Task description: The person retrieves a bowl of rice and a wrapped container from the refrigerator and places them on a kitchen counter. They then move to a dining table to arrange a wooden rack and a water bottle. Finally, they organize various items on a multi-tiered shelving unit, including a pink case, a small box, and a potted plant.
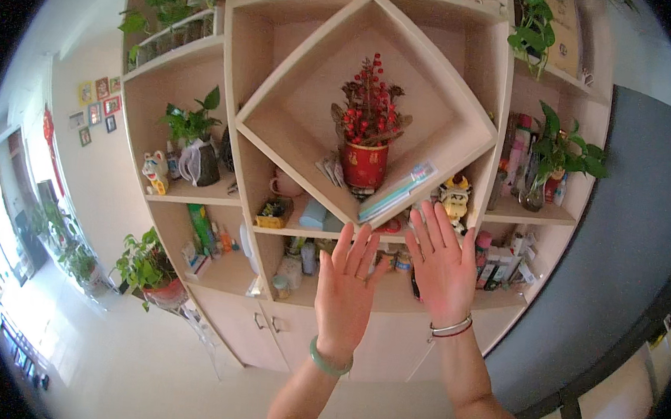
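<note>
Both my hands are raised in front of a pale wooden display shelf (260,80), palms turned toward me. My left hand (343,292) has its fingers stretched out and holds nothing; a green bangle (330,362) circles its wrist. To its right, my right hand (444,264) is spread with nothing in it, and a silver bracelet (452,327) sits on that wrist. Beyond the fingertips, a red pot (364,165) with red-berry stems (370,107) stands in the diamond-shaped compartment, beside a flat pale-blue packet (399,192). A yellow-and-white figurine (454,198) is behind my right fingers.
Leafy plants fill the side shelves, one in a dark pot (201,163), another in a glass vase (534,191). A lucky cat figurine (155,173) sits at left. A potted plant (166,291) stands beside the cabinet doors (245,332). A dark grey panel (612,252) rises at right.
</note>
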Demonstrator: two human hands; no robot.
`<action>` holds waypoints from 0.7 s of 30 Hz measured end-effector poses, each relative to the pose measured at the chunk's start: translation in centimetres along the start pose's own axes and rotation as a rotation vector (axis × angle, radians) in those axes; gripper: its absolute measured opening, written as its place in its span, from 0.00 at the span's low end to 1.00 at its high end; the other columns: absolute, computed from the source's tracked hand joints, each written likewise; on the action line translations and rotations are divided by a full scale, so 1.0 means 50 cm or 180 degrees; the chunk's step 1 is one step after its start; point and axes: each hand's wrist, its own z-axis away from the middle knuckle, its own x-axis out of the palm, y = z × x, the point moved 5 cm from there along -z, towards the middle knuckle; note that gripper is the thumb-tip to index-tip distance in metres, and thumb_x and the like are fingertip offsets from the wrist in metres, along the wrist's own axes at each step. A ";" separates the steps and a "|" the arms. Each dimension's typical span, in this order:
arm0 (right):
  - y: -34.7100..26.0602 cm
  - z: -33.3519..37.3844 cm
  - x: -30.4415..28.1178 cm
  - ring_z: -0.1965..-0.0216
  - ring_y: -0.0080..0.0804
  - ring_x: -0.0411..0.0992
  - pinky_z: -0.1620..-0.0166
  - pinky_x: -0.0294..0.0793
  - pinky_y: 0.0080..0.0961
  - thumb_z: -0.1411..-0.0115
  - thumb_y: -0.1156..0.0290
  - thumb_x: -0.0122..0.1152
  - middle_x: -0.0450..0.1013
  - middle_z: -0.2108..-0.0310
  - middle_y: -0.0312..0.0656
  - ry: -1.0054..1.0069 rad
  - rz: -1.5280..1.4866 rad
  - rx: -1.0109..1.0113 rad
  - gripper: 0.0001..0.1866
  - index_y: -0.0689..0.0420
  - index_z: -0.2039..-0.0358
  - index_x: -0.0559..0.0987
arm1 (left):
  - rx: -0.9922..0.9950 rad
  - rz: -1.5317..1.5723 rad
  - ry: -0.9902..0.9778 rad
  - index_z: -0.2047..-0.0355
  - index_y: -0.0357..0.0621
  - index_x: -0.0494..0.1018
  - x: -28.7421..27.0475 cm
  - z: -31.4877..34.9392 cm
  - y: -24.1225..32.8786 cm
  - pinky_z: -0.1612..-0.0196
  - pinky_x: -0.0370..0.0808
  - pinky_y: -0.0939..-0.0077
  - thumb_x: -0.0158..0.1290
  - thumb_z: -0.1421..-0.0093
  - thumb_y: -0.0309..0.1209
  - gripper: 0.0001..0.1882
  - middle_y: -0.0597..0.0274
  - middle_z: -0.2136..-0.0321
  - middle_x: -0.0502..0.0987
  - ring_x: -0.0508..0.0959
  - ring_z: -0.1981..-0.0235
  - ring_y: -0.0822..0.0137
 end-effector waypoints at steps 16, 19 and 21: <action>0.050 0.043 0.053 0.32 0.37 0.51 0.32 0.51 0.39 0.30 0.46 0.26 0.54 0.33 0.43 -0.0044 -0.0572 0.0252 0.34 0.58 0.34 0.56 | 0.0461 0.0126 0.0035 0.32 0.51 0.50 0.000 0.078 0.080 0.32 0.51 0.56 0.28 0.29 0.51 0.30 0.54 0.33 0.54 0.53 0.32 0.57; 0.071 0.060 0.036 0.32 0.37 0.50 0.32 0.50 0.39 0.30 0.45 0.25 0.52 0.32 0.42 -0.0088 -0.0613 0.0486 0.34 0.56 0.33 0.55 | 0.0530 0.0049 0.0200 0.32 0.51 0.49 -0.006 0.097 0.081 0.32 0.51 0.56 0.27 0.29 0.50 0.30 0.54 0.33 0.53 0.52 0.32 0.57; 0.093 0.073 0.031 0.31 0.37 0.49 0.33 0.52 0.40 0.30 0.44 0.25 0.51 0.31 0.41 0.0006 -0.0681 0.0731 0.35 0.55 0.33 0.54 | 0.0591 -0.0015 0.0319 0.32 0.51 0.49 -0.027 0.114 0.081 0.31 0.50 0.56 0.27 0.29 0.50 0.30 0.54 0.33 0.52 0.52 0.32 0.57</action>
